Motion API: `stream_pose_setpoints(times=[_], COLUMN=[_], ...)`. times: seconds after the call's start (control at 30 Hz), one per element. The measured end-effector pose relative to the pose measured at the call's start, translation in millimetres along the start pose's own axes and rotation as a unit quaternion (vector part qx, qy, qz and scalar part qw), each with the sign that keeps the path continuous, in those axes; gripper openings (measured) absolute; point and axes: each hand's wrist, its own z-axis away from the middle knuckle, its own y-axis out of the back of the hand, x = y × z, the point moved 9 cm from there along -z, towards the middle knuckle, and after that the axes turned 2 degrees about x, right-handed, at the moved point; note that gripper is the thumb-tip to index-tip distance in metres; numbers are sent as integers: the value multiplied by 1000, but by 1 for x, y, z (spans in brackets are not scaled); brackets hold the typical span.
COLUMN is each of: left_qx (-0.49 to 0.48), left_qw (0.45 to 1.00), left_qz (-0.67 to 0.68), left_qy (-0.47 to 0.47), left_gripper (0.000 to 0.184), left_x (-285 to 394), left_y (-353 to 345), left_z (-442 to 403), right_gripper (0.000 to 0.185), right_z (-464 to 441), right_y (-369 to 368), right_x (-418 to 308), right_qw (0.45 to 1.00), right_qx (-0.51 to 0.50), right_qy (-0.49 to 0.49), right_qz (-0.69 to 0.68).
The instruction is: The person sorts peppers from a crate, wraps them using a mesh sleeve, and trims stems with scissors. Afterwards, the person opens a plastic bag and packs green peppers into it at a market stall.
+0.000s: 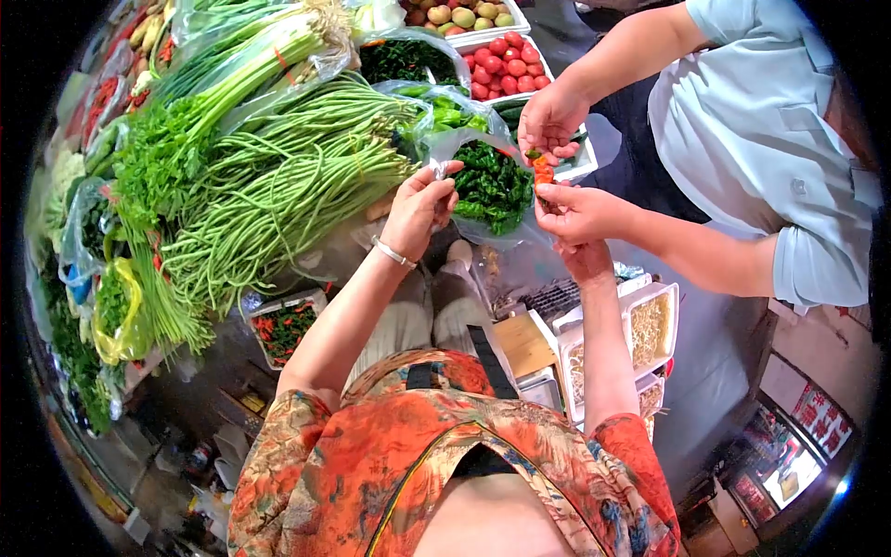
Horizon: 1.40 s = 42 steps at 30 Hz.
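My left hand (425, 200) pinches the gathered edge of a clear plastic bag (445, 148). Dark green peppers (492, 186) fill this bag, which hangs in front of me. On its far right side is my right hand (585, 260), close to the bag's edge. Its fingers are mostly hidden behind another person's hand (587, 212), so I cannot see what they hold. That person's other hand (554, 119) is just above. Between the two lie small orange-red peppers (543, 170), over the bag's right edge.
Long green beans (288, 176) and celery (227, 102) cover the left side. Crates of tomatoes (506, 67) and round fruit or potatoes (459, 16) stand behind. White baskets of sprouts (650, 327) are by my right arm. The other person's light blue shirt (742, 130) is at right.
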Motion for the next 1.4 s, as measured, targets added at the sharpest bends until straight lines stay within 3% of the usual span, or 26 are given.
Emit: stream_pose_setpoints(times=[0.07,0.1,0.17,0.2,0.27,0.33,0.4,0.47,0.5,0.63,0.9,1.07,1.1,1.13,1.17,1.3,1.33,1.4], left_qx=[-19,-22,-38,-43,-41,-49,-56,-58,-62,-99,-264,-383,-413,-445,-463,-518,-530,-550], left_qw=[1000,1000,999,999,999,999,998,998,997,992,950,884,872,842,814,707,682,591], left_qz=[-15,-17,-21,-22,-22,-17,-28,-33,-36,-74,-134,-250,-245,-303,-350,-464,-475,-561], left_qy=[-5,-3,-15,-14,-11,-6,-14,-8,-2,11,101,100,92,22,-15,-128,-165,-182], left_gripper=[30,30,31,31,31,31,31,32,32,33,36,32,28,27,23,25,25,26], left_x=[3,3,10,12,17,24,31,35,37,50,57,34,24,22,18,-10,-15,-37], left_y=[-4,-4,-8,-9,-7,-9,-9,-8,-9,-22,-67,-83,-85,-92,-94,-91,-90,-78], left_z=[0,1,1,0,-1,0,0,1,3,23,99,141,150,157,165,200,211,226], right_gripper=[47,43,39,31,24,12,11,14,26,38,42,35,33,31,31,32,33,36], right_z=[8,17,33,32,23,22,33,47,50,89,177,177,174,173,169,143,141,139], right_y=[7,2,-1,21,56,54,37,33,35,13,-6,0,8,15,3,28,24,15], right_x=[30,23,16,8,-4,-4,2,10,13,35,103,176,191,205,215,251,254,259], right_qw=[970,998,985,977,967,961,951,958,954,944,922,923,924,921,933,936,933,945], right_qx=[83,1,-81,-61,-40,-111,-161,-51,-60,-47,36,50,108,166,91,79,33,-9], right_qy=[-126,4,139,186,234,240,248,270,282,307,369,349,346,340,339,336,347,316], right_qz=[-192,-64,65,80,92,85,94,83,87,115,109,153,123,93,72,-75,-84,-78])
